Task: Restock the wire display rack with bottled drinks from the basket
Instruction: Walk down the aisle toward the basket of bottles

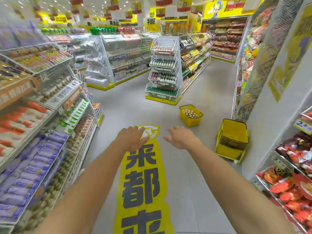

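A white wire display rack [163, 68] stands at the end of the middle aisle shelf, its tiers filled with rows of bottles. On the floor in front of it, to the right, sits a yellow basket [190, 116] holding several bottled drinks [189, 113]. My left hand [133, 138] and my right hand [180, 137] are stretched out ahead of me above the floor, fingers relaxed and empty, well short of the basket and the rack.
Shelves of packaged goods [38, 125] line my left, snack shelves [292, 179] my right. A stack of empty yellow baskets [232, 141] on a wheeled stand is by the right pillar. A yellow floor sticker [142, 183] runs along the grey aisle floor.
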`<state>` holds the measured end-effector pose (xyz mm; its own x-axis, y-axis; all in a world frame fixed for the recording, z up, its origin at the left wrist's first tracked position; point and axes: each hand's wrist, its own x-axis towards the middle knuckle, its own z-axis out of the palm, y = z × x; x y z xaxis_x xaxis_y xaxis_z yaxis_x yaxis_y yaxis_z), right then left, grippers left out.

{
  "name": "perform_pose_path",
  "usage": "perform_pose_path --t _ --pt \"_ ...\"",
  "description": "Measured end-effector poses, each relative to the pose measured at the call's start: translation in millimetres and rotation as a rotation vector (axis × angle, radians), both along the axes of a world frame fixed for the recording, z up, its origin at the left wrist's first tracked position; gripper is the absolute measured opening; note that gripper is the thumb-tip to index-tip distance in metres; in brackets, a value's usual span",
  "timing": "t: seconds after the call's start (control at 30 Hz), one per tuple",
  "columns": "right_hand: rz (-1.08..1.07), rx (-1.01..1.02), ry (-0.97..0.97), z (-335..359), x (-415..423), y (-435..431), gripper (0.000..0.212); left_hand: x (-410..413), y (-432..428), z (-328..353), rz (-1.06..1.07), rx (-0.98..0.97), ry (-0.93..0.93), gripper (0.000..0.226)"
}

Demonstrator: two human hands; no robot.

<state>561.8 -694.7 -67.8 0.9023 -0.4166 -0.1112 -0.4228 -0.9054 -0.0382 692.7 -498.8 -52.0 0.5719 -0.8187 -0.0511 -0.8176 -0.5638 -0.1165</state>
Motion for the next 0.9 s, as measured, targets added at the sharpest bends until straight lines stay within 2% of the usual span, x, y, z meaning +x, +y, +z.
perform_pose_path --t 0.13,0.47,0.9 --pt "0.015 -0.017 0.000 18 66 -72 0.063 67 -67 19 0.016 -0.068 -0.015 0.065" --pt "0.056 -0.050 0.077 4 215 -194 0.064 223 -178 -9 0.010 0.005 -0.006 0.067" --pt "-0.057 -0.125 0.074 5 462 -356 0.063 504 -359 -12 -0.074 -0.015 0.066 0.063"
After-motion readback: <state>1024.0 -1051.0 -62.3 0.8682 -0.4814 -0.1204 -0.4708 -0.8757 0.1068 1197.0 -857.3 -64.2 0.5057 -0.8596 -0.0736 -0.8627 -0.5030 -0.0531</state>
